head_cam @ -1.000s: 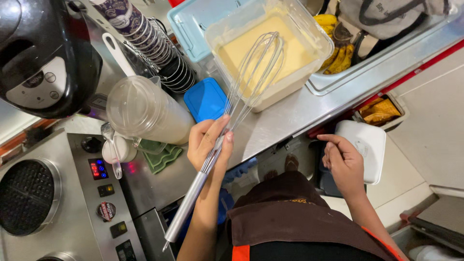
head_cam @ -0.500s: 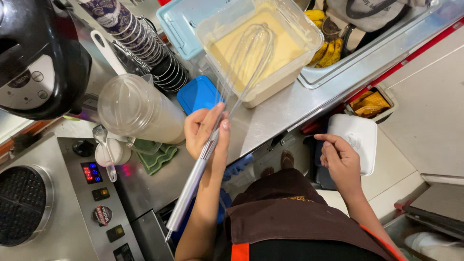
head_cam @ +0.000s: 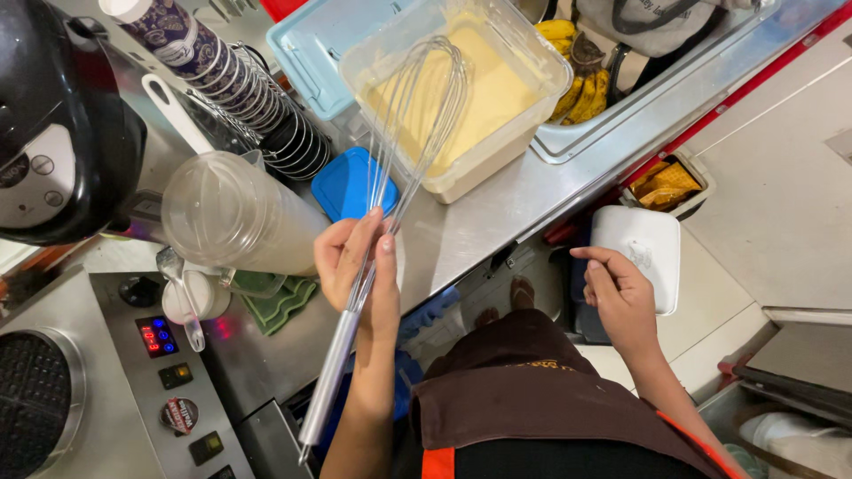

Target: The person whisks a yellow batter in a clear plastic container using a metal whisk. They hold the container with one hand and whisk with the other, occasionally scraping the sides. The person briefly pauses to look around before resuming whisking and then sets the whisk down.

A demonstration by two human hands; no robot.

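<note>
My left hand grips the long metal handle of a wire whisk. The whisk's wire head hangs over a clear square tub filled with pale yellow batter on the steel counter. My right hand is off the counter, fingers loosely curled and holding nothing, next to a white lidded bin on the floor below.
A blue lid lies left of the tub. A clear plastic jug, stacked patterned cups and a black appliance stand at the left. A waffle iron with a control panel sits lower left. Bananas lie in a tray behind.
The whisk head has shifted leftward over the tub and my left hand has moved slightly with it. My right hand stays beside the white bin.
</note>
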